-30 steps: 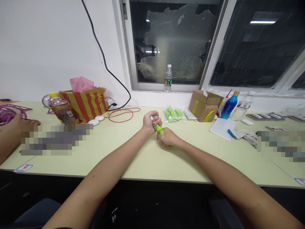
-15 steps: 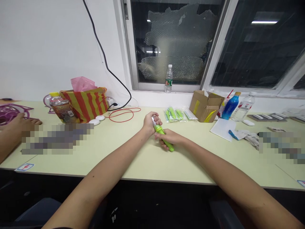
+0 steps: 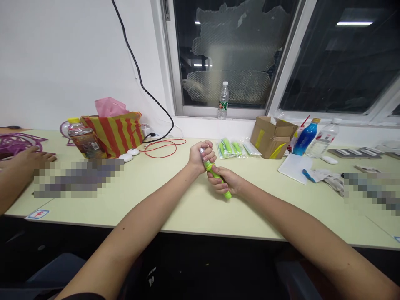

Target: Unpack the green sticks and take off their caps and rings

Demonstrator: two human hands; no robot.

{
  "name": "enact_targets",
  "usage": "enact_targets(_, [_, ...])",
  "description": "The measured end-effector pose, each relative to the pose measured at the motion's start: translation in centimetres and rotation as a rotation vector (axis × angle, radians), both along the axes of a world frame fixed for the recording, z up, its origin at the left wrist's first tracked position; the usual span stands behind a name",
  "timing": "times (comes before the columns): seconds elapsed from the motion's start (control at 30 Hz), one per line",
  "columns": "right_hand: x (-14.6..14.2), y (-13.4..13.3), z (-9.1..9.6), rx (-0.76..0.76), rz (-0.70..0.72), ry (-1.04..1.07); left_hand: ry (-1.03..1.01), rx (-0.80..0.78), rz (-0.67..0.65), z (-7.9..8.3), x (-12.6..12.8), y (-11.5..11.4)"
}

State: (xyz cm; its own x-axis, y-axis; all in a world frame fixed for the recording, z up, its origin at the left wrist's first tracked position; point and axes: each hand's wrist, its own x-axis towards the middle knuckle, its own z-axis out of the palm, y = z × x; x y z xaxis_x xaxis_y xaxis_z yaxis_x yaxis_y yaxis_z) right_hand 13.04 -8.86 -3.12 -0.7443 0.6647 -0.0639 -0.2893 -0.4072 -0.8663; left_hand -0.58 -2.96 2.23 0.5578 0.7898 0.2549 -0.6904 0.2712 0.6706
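Two hands: your left hand (image 3: 201, 157) and right hand (image 3: 225, 181) both clasp one green stick (image 3: 209, 166) over the middle of the pale table (image 3: 175, 200)
Left hand: closed around the stick's clear upper end, which shows between your fingers
Right hand: wrapped around the green lower part, just beside the left, the tip poking out past your fingers
Stick: tilted, its clear end farther from you, its tip nearer and to the right; whether that tip touches the table cannot be told
Packets: clear bags (image 3: 229, 149) with green pieces inside lie beyond your hands
Cardboard: an open box (image 3: 265, 139) stands right of the bags, with a blue bottle (image 3: 305, 139) and a clear bottle (image 3: 325, 139) farther right
Paper: a white sheet (image 3: 293, 168) lies in front of the bottles, a glove (image 3: 331, 180) beside it
Bag: a striped bag (image 3: 115, 135) sits to the left, next to a drink bottle (image 3: 84, 139) with a yellow cap; a red cable (image 3: 159, 156) lies looped nearby
Neighbour: at far left, another person's hand (image 3: 34, 160) is by a purple frame (image 3: 18, 146); its grip cannot be told
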Motion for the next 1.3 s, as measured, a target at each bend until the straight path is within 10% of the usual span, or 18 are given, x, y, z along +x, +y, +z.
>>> enact_targets(0.3, [-1.7,-0.4,0.1,0.237,-0.347,-0.234,0.071,0.006,0.144,-0.6,-0.2,0.9])
enact_targets(0.57, [-1.9,0.0,-0.3,0.933,-0.918,-0.996,0.102,-0.134,0.410,-0.8,0.7,0.8])
enact_targets(0.7, [-1.9,-0.1,-0.6,1.071,-0.965,-1.248,0.109,-0.219,0.514,-1.1,1.1,1.0])
enact_targets(0.8, [-1.9,0.1,-0.5,0.990,-0.919,-1.061,0.093,-0.241,0.547,-1.3,0.8,1.6])
enact_targets(1.03, [0.4,0.9,0.7,0.041,-0.217,-0.191,0.051,-0.108,0.365,-0.8,0.3,1.3])
enact_targets(1.3, [1.0,0.8,-0.3,0.190,-0.220,-0.032,0.057,-0.038,0.261,-0.3,0.5,0.4])
